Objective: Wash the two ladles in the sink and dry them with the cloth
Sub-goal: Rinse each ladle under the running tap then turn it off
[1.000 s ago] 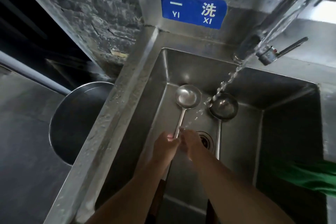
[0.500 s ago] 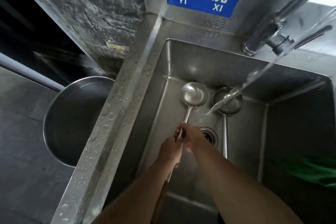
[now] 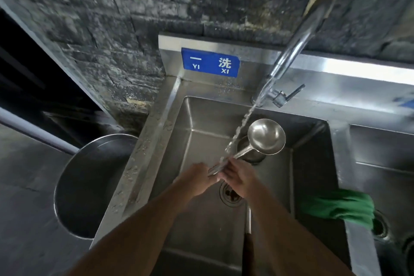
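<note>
1. Ladle point(image 3: 265, 136) lifted over the sink point(image 3: 313, 163), bowl up and away from the grip, shaft slanting down into both hands.
2. Left hand point(image 3: 197, 178) closed round the shaft's low end; right hand point(image 3: 240, 178) wrapped on it just above, rubbing by the look.
3. Water stream point(image 3: 240, 127) from the tap point(image 3: 291, 56) lands on the shaft just above the grip.
4. Second ladle point(image 3: 248, 215) lies on the sink floor under the grip, bowl mostly hidden.
5. Step: washing the first ladle. Next likely calls for working up to the bowl.
6. Cloth point(image 3: 340, 207) drapes the divider, right of the grip, untouched.
</note>
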